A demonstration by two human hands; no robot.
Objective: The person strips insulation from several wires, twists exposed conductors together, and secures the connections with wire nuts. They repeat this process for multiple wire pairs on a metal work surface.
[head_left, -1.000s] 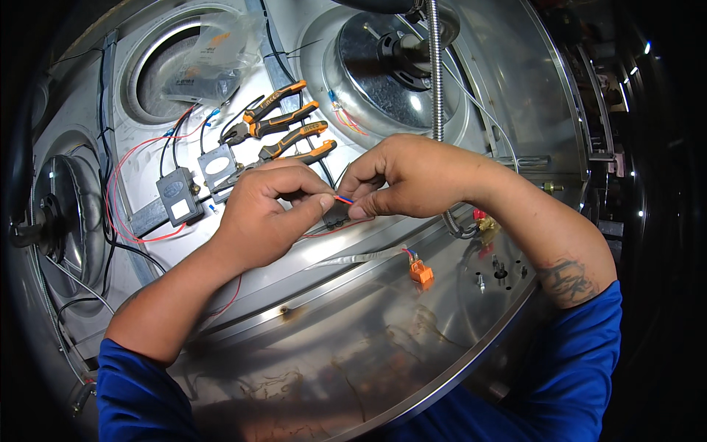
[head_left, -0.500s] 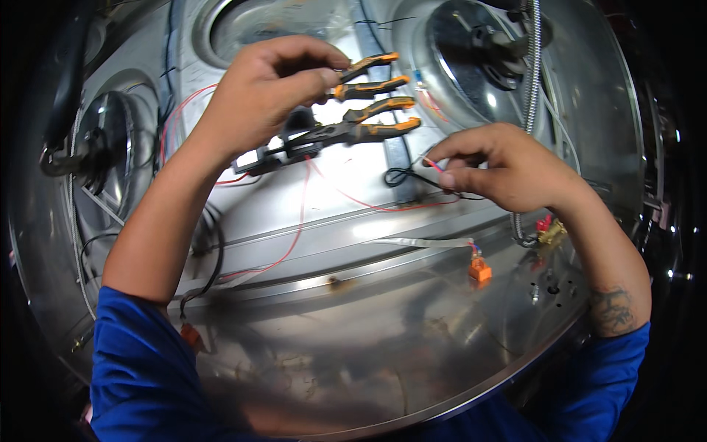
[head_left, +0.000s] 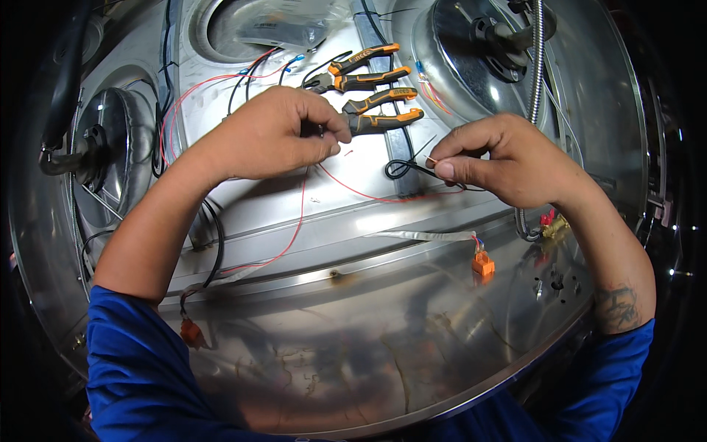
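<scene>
Stainless-steel housing (head_left: 353,368), broad, with a curved near edge; contents listed from that edge outward.

Towards the near left corner: one red-orange plastic connector (head_left: 191,333) on black leads. Right of centre: one bright orange block connector (head_left: 482,264) ending a pale sleeved cable (head_left: 421,236). By the right edge: one brass fitting with red parts (head_left: 551,224).

Middle: one thin red wire (head_left: 361,193), curving from below the left hand towards the right; one black cable loop (head_left: 398,170) over a grey metal strip.

Right hand (head_left: 502,163): thumb and forefinger closed on a fine wire end with a bare tip (head_left: 429,158), raised beside the loop. Left hand (head_left: 283,136): fingers curled, thumb and forefinger nearly meeting; whether anything is held cannot be told.

Beyond: two pairs of black-and-orange-handled pliers (head_left: 387,122), the nearer partly hidden by the left hand. Far edge: clear plastic bag (head_left: 287,33) at a round opening.
</scene>
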